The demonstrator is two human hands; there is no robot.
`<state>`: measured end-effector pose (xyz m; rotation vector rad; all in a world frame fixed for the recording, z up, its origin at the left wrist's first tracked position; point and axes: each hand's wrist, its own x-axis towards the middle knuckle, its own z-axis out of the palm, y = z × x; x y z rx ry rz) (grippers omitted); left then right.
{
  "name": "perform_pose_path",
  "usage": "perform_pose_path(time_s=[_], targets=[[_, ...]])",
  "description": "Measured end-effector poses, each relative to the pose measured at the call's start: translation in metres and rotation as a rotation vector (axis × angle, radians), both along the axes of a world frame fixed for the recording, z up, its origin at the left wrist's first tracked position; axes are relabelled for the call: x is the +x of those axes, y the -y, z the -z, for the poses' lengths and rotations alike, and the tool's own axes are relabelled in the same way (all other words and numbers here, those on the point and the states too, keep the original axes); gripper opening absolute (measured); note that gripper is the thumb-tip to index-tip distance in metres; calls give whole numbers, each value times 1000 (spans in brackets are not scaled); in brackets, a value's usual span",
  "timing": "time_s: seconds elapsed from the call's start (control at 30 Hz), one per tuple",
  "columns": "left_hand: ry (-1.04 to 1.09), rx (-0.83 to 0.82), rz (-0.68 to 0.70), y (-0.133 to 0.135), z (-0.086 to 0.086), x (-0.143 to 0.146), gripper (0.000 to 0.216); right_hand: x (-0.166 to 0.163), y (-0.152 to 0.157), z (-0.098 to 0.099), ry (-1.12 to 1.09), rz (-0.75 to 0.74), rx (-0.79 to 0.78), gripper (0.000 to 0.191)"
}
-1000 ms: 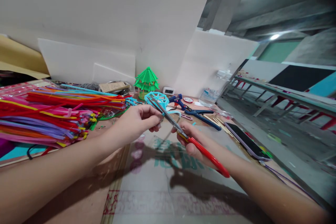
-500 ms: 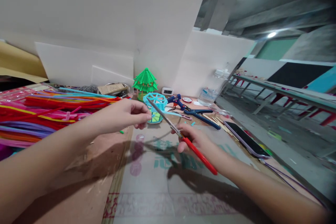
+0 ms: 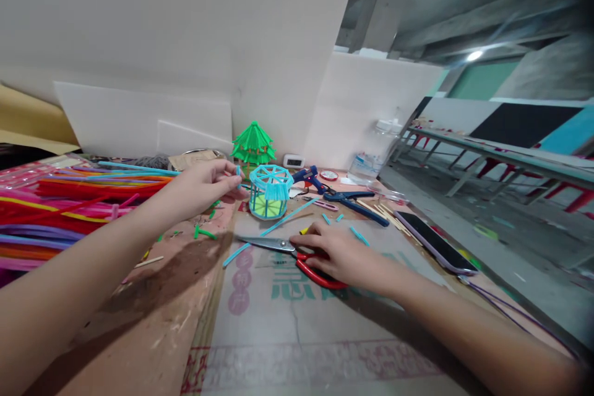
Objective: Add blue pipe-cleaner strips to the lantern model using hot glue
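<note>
My left hand [image 3: 216, 185] is raised left of a small round blue frame [image 3: 271, 192] with a light green base, its thumb and forefinger pinching a short piece of blue pipe cleaner [image 3: 238, 176]. Over on the right, my right hand [image 3: 331, 250] has its fingers curled on the red handles of the scissors [image 3: 283, 245]. The scissors lie low at the board, blades together and pointing left. A longer blue pipe cleaner [image 3: 237, 255] passes under the blades. A green pagoda-like model [image 3: 253, 145] stands behind the blue frame.
Bundles of coloured pipe cleaners [image 3: 88, 198] lie at left. Behind the board are a glue gun [image 3: 310, 178], blue-handled pliers [image 3: 357, 203], a small white clock [image 3: 293, 161] and a plastic jar [image 3: 374, 151]. A phone [image 3: 434, 241] rests at the right edge, near thin wooden sticks [image 3: 394, 221].
My right hand has lowered the scissors from a raised, slanted hold down to the board. My left hand has moved left and slightly up, away from the blue frame.
</note>
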<state>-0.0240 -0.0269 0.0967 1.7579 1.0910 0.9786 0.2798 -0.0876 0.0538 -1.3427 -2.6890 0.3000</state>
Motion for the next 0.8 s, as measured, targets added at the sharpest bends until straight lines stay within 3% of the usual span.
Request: perform_pose_path(time_s=[0.07, 0.23, 0.3, 0.4, 0.5, 0.63, 0.7, 0.8], targets=[[-37, 63, -12, 0, 1, 1, 43, 1, 2, -6, 35, -5, 45, 37], [-507, 432, -107, -9, -7, 0, 34, 9, -3, -22, 52, 5, 122, 27], [-568, 551, -58, -21, -8, 0, 34, 12, -15, -23, 86, 54, 169, 24], [-651, 667, 142, -41, -5, 4, 33, 19, -46, -19, 189, 168, 289, 19], [-804, 747, 237, -55, 1, 11, 27, 30, -86, -16, 197, 316, 335, 19], [-905, 774, 266, -55, 2, 23, 23, 46, -139, -9, 111, 498, 265, 45], [-896, 760, 284, -49, 0, 27, 21, 49, -159, -2, 71, 516, 209, 52], [-879, 734, 277, -36, -2, 28, 19, 47, -177, 13, -10, 496, 134, 46]])
